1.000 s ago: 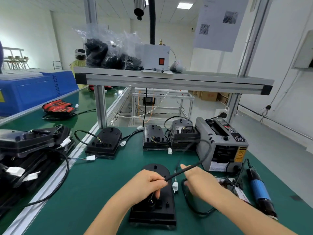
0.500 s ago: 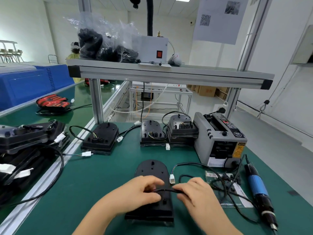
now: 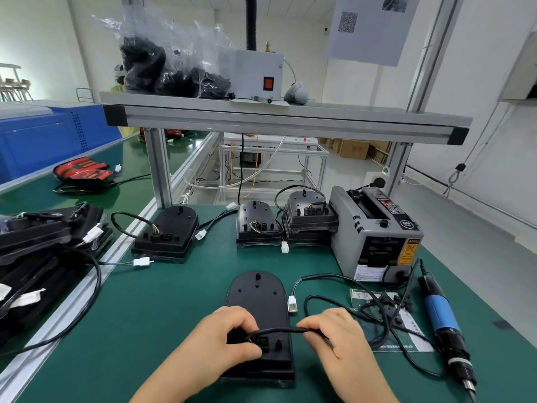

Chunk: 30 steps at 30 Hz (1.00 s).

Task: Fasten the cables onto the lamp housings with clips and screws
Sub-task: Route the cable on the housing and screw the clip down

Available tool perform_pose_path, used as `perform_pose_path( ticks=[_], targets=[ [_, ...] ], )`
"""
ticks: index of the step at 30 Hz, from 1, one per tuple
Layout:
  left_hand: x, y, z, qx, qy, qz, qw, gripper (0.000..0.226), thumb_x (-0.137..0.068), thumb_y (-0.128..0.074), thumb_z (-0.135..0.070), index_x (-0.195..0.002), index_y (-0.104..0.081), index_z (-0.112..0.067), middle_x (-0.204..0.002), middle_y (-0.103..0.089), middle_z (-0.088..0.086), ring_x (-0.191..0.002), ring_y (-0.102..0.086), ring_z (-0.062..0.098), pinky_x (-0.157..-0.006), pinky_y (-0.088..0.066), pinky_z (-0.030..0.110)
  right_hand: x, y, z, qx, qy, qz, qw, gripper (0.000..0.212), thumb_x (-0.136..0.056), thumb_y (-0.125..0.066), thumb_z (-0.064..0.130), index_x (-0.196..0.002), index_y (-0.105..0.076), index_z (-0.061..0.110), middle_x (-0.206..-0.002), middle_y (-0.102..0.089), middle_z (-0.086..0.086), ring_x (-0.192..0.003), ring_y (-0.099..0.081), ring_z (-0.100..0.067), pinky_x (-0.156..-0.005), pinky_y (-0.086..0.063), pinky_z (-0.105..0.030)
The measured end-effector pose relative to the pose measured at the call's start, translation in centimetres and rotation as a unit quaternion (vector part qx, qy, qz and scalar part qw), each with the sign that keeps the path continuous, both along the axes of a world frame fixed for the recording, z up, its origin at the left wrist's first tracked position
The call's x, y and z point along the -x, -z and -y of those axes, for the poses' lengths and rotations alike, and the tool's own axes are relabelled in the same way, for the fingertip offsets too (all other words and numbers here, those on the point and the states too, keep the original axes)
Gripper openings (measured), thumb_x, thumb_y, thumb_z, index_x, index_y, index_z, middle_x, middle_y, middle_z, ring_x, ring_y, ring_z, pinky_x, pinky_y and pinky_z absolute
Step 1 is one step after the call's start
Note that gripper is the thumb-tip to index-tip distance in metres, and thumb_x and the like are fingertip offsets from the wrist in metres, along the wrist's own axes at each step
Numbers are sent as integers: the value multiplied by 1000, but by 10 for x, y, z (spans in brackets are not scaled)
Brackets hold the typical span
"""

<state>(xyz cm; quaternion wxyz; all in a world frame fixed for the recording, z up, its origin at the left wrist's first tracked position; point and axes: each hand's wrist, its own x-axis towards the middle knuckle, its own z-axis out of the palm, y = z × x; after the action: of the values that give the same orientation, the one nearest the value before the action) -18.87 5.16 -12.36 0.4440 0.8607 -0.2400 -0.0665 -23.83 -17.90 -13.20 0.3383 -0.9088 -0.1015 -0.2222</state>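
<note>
We are pinching the thin black cable [image 3: 279, 330] in our left hand [image 3: 223, 337] and right hand [image 3: 334, 335], stretching it crosswise over the near end of the flat black plastic lamp housing [image 3: 257, 298], left hand nearer its socket [image 3: 263, 341].

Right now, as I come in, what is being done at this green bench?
A person is working with both bare hands on a black lamp housing that lies on the green bench. The left hand pinches the black cable at the housing's near end, and the right hand grips the same cable just to the right. The blue electric screwdriver lies untouched on the right. More housings wait at the back.
</note>
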Motion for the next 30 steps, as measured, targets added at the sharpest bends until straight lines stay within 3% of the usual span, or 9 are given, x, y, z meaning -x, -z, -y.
perform_pose_path(
  ticks=[3,6,10,14,22,27,30],
  targets=[
    [2,1,1,9,-6,-3,1000,13,-69,-73,-38,-76,-62,-41,-96,-62,-14,-93,-56,0,-88,-43,22,4,3,4,26,-24,-58,998,21,-87,-66,21,-90,-64,42,-85,-58,28,-103,-39,10,-91,-30,-17],
    [4,3,1,14,-1,15,1000,17,-74,-73,-30,-75,-62,-42,-95,-62,-17,-97,-55,0,-90,-42,22,9,5,4,49,-34,-115,992,28,-89,-61,27,-90,-51,53,-92,-54,28,-106,-38,10,-94,-29,-15],
    [5,6,-5,18,56,51,997,20,-79,-70,-34,-94,-64,-46,-105,-62,-21,-112,-49,0,-94,-38,15,14,10,3,13,-48,-127,991,11,-90,-60,29,-96,-60,39,-94,-53,36,-105,-40,8,-94,-32,-15],
    [0,10,-9,34,83,115,989,34,-83,-71,-19,-99,-66,-49,-103,-65,-21,-112,-53,3,-95,-40,16,15,13,3,-10,-64,-123,990,6,-90,-60,31,-94,-66,29,-85,-55,23,-101,-42,2,-94,-34,-18],
    [2,20,-4,36,62,235,969,12,-82,-61,-39,-93,-64,-45,-96,-65,-25,-96,-59,1,-82,-47,17,4,15,6,-53,-87,-121,987,6,-88,-63,26,-89,-68,30,-83,-58,23,-100,-46,1,-87,-33,-10],
    [12,23,1,13,8,298,954,13,-81,-56,-41,-91,-64,-40,-94,-61,-31,-92,-55,-6,-74,-48,16,-1,18,9,-53,-104,-131,985,8,-88,-63,27,-93,-70,27,-83,-56,23,-100,-45,2,-90,-32,-10],
    [20,22,5,9,-9,330,944,20,-89,-46,-53,-92,-61,-39,-92,-60,-29,-87,-54,-5,-69,-49,17,0,16,10,-55,-113,-137,983,12,-86,-66,27,-98,-70,26,-89,-57,23,-103,-45,4,-92,-32,-10]
  ],
)
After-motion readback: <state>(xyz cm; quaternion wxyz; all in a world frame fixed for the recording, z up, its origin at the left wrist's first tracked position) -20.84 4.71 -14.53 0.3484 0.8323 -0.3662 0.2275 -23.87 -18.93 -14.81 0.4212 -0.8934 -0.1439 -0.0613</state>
